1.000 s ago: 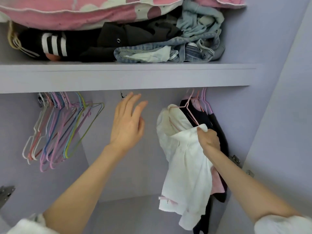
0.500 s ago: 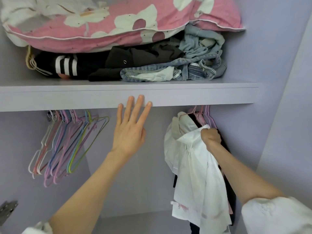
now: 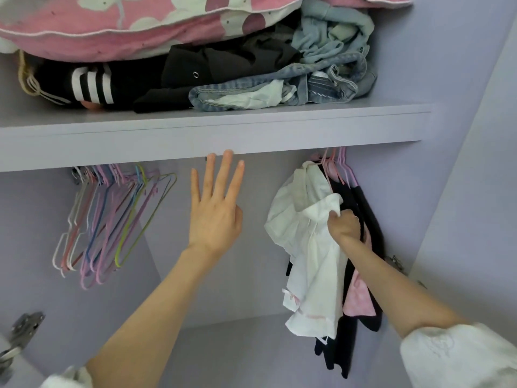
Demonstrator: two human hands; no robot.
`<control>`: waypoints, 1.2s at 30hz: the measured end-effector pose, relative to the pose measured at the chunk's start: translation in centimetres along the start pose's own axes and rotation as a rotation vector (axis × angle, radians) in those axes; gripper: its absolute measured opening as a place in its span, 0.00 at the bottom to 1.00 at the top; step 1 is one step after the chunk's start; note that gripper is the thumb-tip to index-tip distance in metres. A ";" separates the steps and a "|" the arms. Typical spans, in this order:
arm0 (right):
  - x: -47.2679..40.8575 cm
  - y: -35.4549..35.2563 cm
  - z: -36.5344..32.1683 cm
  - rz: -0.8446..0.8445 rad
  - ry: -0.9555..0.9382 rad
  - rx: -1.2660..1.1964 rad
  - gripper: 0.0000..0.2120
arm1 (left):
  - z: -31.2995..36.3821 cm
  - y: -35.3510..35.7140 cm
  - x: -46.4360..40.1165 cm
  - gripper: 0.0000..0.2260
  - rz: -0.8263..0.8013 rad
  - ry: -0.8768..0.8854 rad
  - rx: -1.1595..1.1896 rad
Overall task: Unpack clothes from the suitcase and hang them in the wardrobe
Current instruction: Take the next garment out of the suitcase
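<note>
- The wardrobe (image 3: pixel 475 191) is lilac inside and fills the view, with a shelf (image 3: pixel 212 135) running across it from left to right.
- On that shelf a pink floral pillow (image 3: pixel 117 26) lies on top of a heap of folded dark clothes (image 3: pixel 223 68) and crumpled denim (image 3: pixel 321 77).
- The white garment (image 3: pixel 310 264) hangs below the shelf at the right side of the wardrobe. Its long axis runs top to bottom, with the collar end up near the rail and the hem pointing down and a little to the right; a small pink bow shows near the lower edge.
- Directly behind it hang dark garments (image 3: pixel 363 219) and a pink garment (image 3: pixel 358 301), touching it, on pink hangers (image 3: pixel 335 169) whose hooks go up behind the shelf edge.
- A bunch of empty hangers (image 3: pixel 112 219) in white, pink, lilac, blue and yellow-green hangs at the left, well apart from the clothes.
- The left hand (image 3: pixel 214 214) is raised between the two groups, fingers straight and spread, tips at the shelf's front edge, holding nothing.
- The right hand (image 3: pixel 345 226) is curled tight around the white garment's upper part, bunching the cloth.
- A metal hinge (image 3: pixel 23 329) sits at the lower left.
</note>
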State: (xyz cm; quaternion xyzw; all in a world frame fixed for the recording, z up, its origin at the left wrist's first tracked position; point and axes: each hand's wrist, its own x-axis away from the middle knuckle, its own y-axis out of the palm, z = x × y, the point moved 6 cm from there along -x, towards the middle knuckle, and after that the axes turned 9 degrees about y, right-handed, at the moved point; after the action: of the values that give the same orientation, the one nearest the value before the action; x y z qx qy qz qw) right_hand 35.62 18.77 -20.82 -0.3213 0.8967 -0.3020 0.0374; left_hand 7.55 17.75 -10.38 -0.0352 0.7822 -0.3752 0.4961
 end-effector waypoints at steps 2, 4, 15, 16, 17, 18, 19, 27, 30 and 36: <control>1.6 -0.6 1.6 0.015 -0.030 0.062 0.20 | 0.6 0.7 1.7 0.35 -0.060 -0.039 0.093; 3.6 -1.2 3.6 0.008 -0.033 0.093 0.19 | 1.5 1.5 3.9 0.31 -0.147 -0.064 0.213; 21.0 0.7 19.1 -0.384 -0.244 0.492 0.16 | 11.9 0.0 21.2 0.16 -0.739 -0.183 0.603; 22.5 0.9 21.0 -0.441 -0.258 0.542 0.16 | 13.2 -0.2 23.1 0.15 -0.818 -0.176 0.610; 24.5 0.8 23.9 -0.512 -0.236 0.578 0.17 | 15.1 -0.9 25.6 0.15 -0.917 -0.160 0.608; 25.9 0.9 25.9 -0.554 -0.220 0.600 0.17 | 16.1 -1.2 27.4 0.15 -0.980 -0.162 0.610; 27.1 0.8 28.0 -0.587 -0.196 0.610 0.17 | 16.9 -1.6 29.0 0.15 -1.013 -0.166 0.621; 33.4 -6.8 42.6 -0.730 0.093 0.577 0.17 | 28.7 -3.5 37.0 0.11 -1.236 -0.024 0.708; 33.3 -11.9 48.8 -0.706 0.224 0.540 0.17 | 36.3 -4.1 38.3 0.12 -1.305 0.080 0.745; 32.2 -21.9 62.2 -0.664 0.425 0.508 0.17 | 53.1 -4.5 42.1 0.13 -1.449 0.276 0.856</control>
State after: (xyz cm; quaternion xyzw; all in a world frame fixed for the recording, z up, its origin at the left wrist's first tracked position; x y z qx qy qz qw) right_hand 38.52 -46.12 -54.96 -0.5026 0.6308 -0.5667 -0.1682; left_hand 27.44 -32.79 -51.11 -0.2906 0.4109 -0.8641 0.0046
